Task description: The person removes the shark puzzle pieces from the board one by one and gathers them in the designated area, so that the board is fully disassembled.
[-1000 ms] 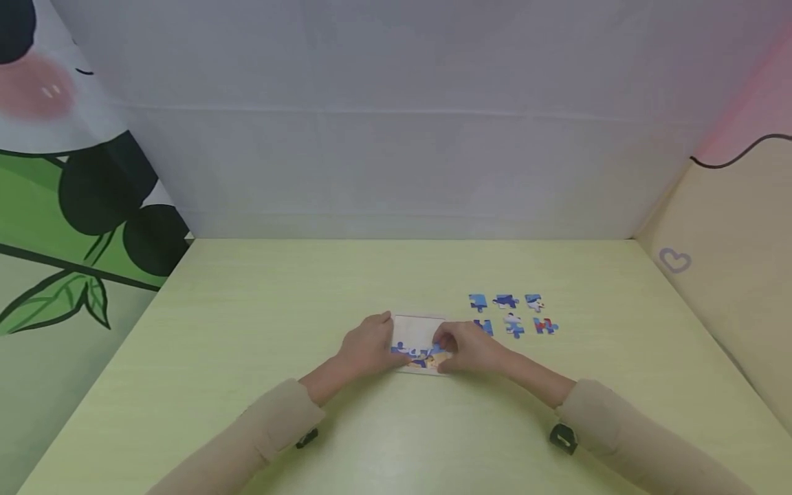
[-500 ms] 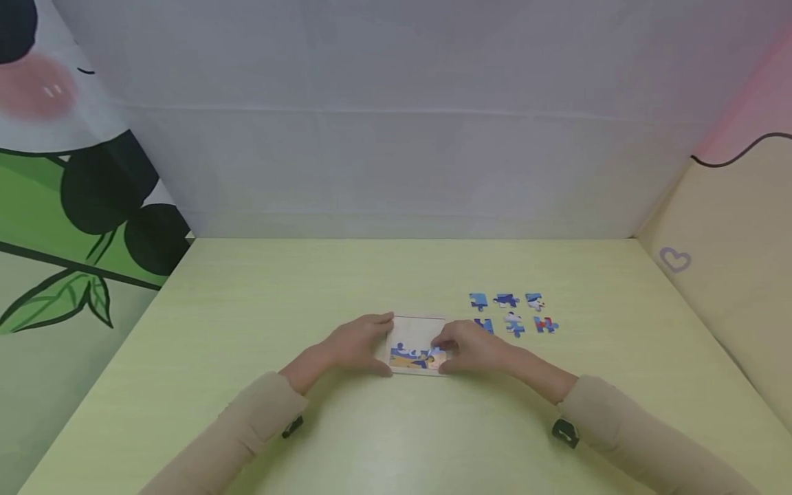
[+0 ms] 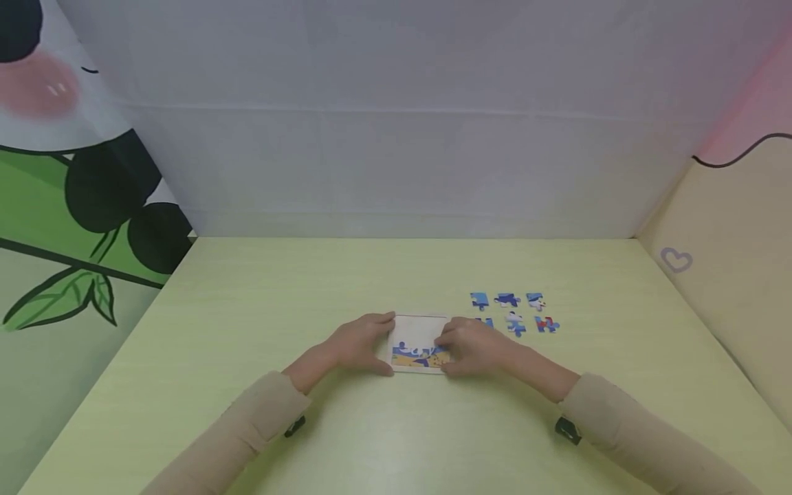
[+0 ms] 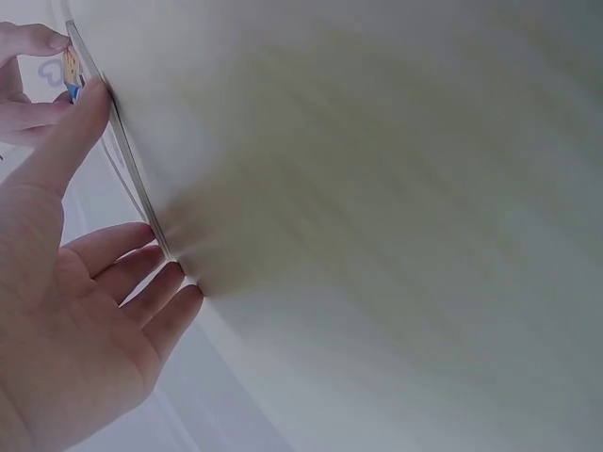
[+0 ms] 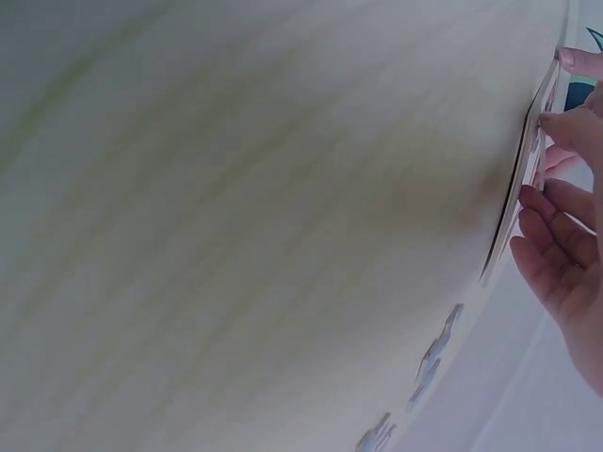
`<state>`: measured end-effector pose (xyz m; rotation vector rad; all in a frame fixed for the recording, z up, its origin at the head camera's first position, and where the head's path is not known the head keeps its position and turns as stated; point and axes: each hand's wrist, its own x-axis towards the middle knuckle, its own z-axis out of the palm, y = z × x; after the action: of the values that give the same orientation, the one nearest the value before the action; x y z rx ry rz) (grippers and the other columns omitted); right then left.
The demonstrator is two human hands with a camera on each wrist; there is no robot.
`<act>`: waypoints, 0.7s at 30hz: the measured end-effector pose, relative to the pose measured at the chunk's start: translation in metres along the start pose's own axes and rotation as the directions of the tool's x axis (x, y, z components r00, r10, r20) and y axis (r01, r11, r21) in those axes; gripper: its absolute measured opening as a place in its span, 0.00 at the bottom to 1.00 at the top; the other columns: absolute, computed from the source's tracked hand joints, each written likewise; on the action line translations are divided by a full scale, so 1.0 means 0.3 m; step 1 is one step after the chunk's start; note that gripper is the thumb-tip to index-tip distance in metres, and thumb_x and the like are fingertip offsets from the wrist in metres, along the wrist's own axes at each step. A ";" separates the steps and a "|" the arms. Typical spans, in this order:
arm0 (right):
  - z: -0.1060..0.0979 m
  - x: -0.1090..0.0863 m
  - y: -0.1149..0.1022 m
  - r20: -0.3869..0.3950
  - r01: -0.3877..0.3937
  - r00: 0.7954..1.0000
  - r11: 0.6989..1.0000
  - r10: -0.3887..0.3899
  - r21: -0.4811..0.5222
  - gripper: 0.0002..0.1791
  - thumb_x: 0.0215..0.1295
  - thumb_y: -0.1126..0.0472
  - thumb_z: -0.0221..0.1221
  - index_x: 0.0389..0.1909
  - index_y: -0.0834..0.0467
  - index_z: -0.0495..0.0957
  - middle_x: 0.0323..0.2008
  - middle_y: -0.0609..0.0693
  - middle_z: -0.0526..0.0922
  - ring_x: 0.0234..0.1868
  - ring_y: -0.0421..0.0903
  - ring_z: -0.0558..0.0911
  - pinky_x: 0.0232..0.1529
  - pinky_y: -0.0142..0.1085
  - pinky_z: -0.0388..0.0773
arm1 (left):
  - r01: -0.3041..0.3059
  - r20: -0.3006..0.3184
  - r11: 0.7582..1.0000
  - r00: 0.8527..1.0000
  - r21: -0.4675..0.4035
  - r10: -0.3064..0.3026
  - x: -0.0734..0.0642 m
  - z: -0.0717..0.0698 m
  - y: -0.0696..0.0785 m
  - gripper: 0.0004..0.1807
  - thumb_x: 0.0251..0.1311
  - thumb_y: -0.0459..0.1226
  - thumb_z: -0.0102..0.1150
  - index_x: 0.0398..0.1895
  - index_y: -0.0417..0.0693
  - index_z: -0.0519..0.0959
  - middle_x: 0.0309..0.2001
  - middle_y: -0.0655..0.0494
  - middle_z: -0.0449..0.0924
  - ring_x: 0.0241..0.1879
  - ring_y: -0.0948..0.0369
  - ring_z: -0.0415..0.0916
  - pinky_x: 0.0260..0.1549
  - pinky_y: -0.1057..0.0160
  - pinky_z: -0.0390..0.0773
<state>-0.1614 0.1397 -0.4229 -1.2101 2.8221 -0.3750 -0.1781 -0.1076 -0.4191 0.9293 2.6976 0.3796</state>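
A small pale puzzle tray (image 3: 422,328) lies on the table, its near part filled with interlocked blue and sandy-yellow jigsaw pieces (image 3: 411,360). My left hand (image 3: 353,346) holds the tray's left side, thumb at the near corner and fingertips along the edge toward the far corner; the left wrist view shows this thumb on the rim. At the tray's right side my right hand (image 3: 473,347) has thumb and index finger about a yellow-and-blue puzzle piece (image 4: 73,68), which sits at the right end of the filled part. The fingers partly cover that piece in the head view.
To the right of the tray, loose puzzle pieces lie in two rows, among them a light blue one (image 3: 479,300), a dark blue one (image 3: 507,300) and a red-and-blue one (image 3: 547,324). My right hand partly hides one nearby. A grey wall (image 3: 396,172) stands behind the table.
My left thumb has drawn back from over the pieces to the tray's near left corner. The right fingers have shifted slightly outward, showing more of the piece, which now lies flush with its neighbours.
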 end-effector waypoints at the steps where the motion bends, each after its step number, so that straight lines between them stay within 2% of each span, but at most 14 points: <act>1: -0.001 -0.002 0.002 -0.004 0.002 1.000 1.000 -0.002 0.001 0.22 0.47 0.52 0.64 0.43 0.59 0.81 0.36 0.47 0.81 0.37 0.40 0.75 0.40 0.32 0.75 | -0.001 -0.004 1.000 1.000 -0.003 0.001 0.000 0.000 0.001 0.47 0.40 0.51 0.70 0.63 0.39 0.63 0.67 0.48 0.55 0.66 0.50 0.54 0.62 0.53 0.59; 4: -0.005 -0.009 0.011 -0.015 0.002 1.000 1.000 -0.002 0.003 0.22 0.48 0.51 0.64 0.43 0.59 0.81 0.37 0.47 0.81 0.38 0.41 0.76 0.41 0.33 0.75 | -0.005 -0.012 1.000 1.000 -0.013 0.005 -0.001 -0.002 0.006 0.47 0.40 0.51 0.70 0.63 0.39 0.63 0.67 0.48 0.56 0.65 0.50 0.54 0.61 0.53 0.60; 7: -0.011 -0.024 0.027 -0.017 -0.032 0.999 0.999 0.032 0.019 0.22 0.49 0.50 0.64 0.44 0.58 0.81 0.40 0.46 0.80 0.42 0.41 0.76 0.44 0.35 0.75 | -0.003 -0.012 1.000 1.000 -0.011 0.003 -0.001 -0.002 0.008 0.47 0.40 0.51 0.70 0.63 0.38 0.63 0.67 0.48 0.56 0.65 0.50 0.55 0.62 0.53 0.59; 11: -0.020 -0.059 0.058 -0.038 -0.069 0.997 0.996 0.071 0.058 0.22 0.49 0.51 0.65 0.44 0.58 0.81 0.42 0.48 0.80 0.44 0.44 0.76 0.46 0.39 0.75 | -0.007 -0.009 1.000 1.000 -0.005 0.007 -0.002 -0.003 0.014 0.47 0.40 0.51 0.70 0.63 0.38 0.63 0.67 0.47 0.56 0.65 0.50 0.55 0.62 0.53 0.59; 14: -0.027 -0.088 0.081 -0.059 -0.065 0.996 0.996 0.068 0.054 0.21 0.47 0.53 0.66 0.42 0.60 0.81 0.40 0.49 0.81 0.43 0.46 0.77 0.45 0.40 0.76 | -0.011 -0.008 1.000 1.000 -0.006 0.011 -0.003 -0.004 0.017 0.47 0.40 0.50 0.70 0.63 0.37 0.63 0.67 0.46 0.56 0.65 0.49 0.55 0.62 0.53 0.59; 21: -0.028 -0.147 0.128 -0.039 -0.108 0.993 0.993 0.110 0.048 0.20 0.48 0.54 0.65 0.42 0.59 0.82 0.42 0.51 0.81 0.47 0.50 0.77 0.49 0.44 0.74 | -0.001 -0.011 1.000 1.000 0.001 0.001 0.002 0.000 0.012 0.47 0.40 0.51 0.70 0.63 0.38 0.63 0.67 0.48 0.56 0.65 0.50 0.54 0.62 0.54 0.59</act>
<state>-0.1592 0.1986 -0.4262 -1.0468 2.8819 -0.4615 -0.1764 -0.1045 -0.4180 0.9323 2.7076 0.3844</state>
